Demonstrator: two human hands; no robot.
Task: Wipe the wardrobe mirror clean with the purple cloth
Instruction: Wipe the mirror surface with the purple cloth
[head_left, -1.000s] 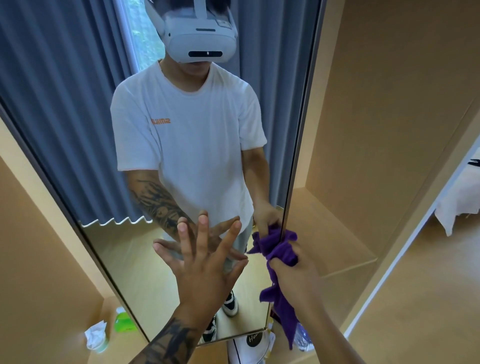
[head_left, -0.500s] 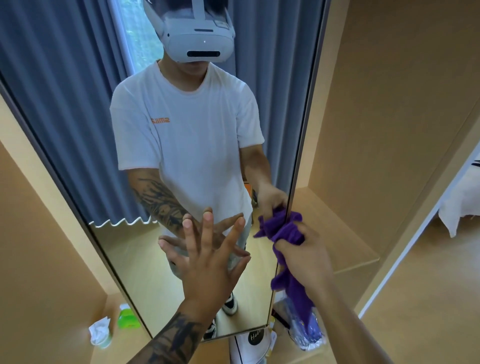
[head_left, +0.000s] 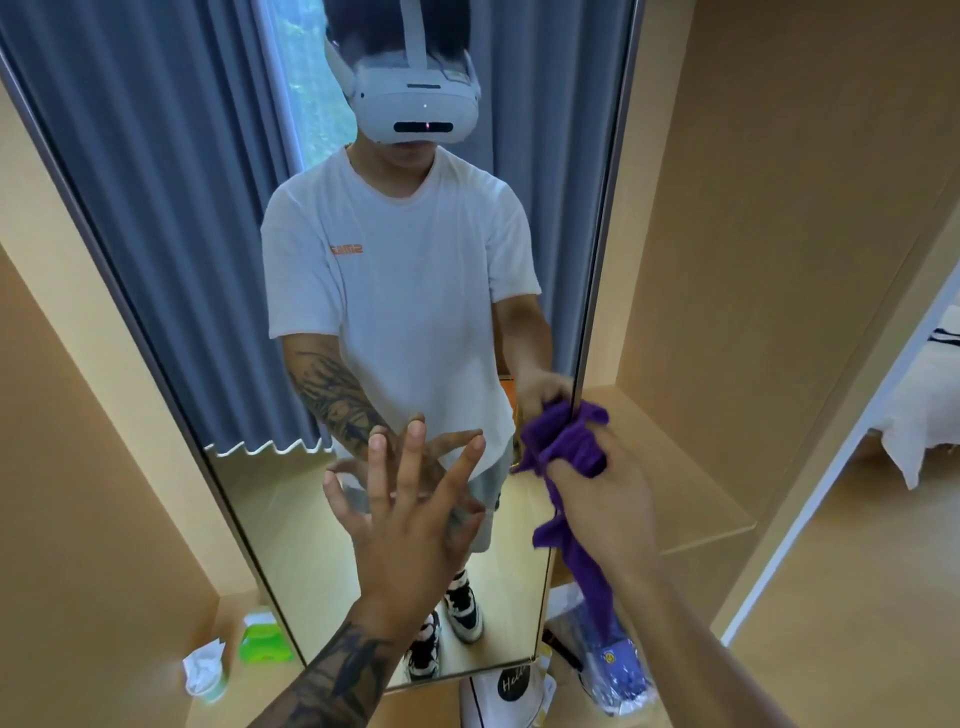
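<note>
Since a second ago our view has tipped upward, so the mirror (head_left: 332, 291) now shows the reflected white headset whole, where its top was cut off before. Our right hand (head_left: 602, 499) has climbed along the mirror's right edge, from low beside the frame to a higher spot, and the purple cloth (head_left: 569, 452) has gone up with it. The fingers are curled round the bunched cloth, which is pressed at the mirror's right edge, and a loose tail of it hangs down below the hand. Our left hand (head_left: 410, 519) has stayed flat against the glass with the fingers spread and straight, holding nothing; its tattooed forearm comes in from the bottom.

Little writing can be read. The reflected white T-shirt has small orange lettering on the chest, mirrored and too small to make out. A white bag (head_left: 506, 696) at the foot of the mirror carries a dark round mark with script that seems to begin "Hel". On the floor at the left sit a green container (head_left: 262, 642) and a crumpled white tissue (head_left: 205, 667).
</note>
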